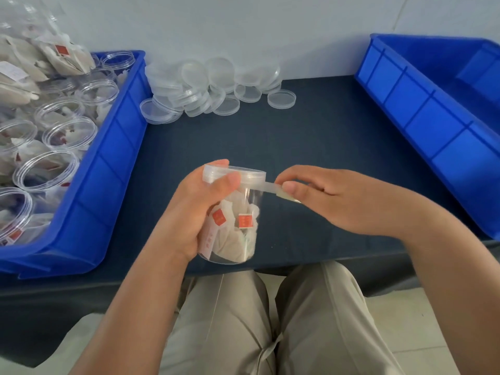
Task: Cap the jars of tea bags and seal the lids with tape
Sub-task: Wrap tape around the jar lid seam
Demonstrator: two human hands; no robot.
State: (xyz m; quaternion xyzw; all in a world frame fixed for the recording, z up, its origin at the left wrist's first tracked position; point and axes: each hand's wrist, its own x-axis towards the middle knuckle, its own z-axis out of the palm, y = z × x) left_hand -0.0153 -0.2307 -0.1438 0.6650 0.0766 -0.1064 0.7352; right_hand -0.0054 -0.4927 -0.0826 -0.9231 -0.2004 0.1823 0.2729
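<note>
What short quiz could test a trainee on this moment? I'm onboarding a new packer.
1. True or false: the jar held by the left hand already wears its lid.
2. The right hand pinches: A) a loose lid, B) a strip of tape, C) a tea bag.
3. Fill in: the open jars stand in the blue bin on the person's ____ side.
Key: 1 true; 2 B; 3 left.
</note>
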